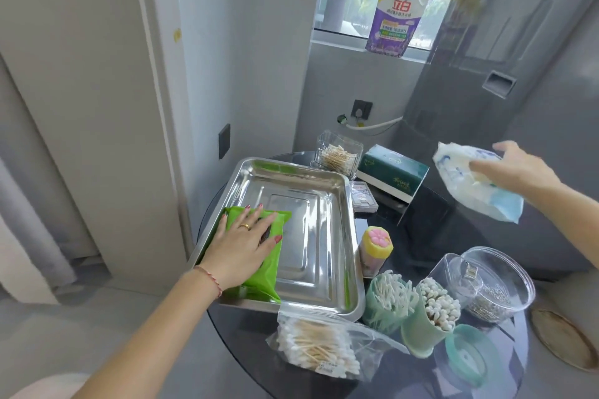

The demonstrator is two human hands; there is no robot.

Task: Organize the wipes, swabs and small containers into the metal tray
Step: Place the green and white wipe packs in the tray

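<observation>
A shiny metal tray [324,191] sits on a dark round glass table. A green wipes pack [264,282] lies flat along the tray's left side, and my left hand [241,248] rests palm-down on it with fingers spread. My right hand [515,168] holds a white and blue wipes pack [466,186] in the air to the right of the tray. A bag of cotton swabs [316,348] lies at the tray's near edge. Two green cups of swabs [390,300] [432,316] stand to its right.
A clear box of swabs [337,154] and a dark green tissue box [390,173] stand behind the tray. A yellow-capped pink container [376,248], a clear round jar [489,283], a teal lid [468,356] and a small card box [363,197] are on the table. A wall is at the left.
</observation>
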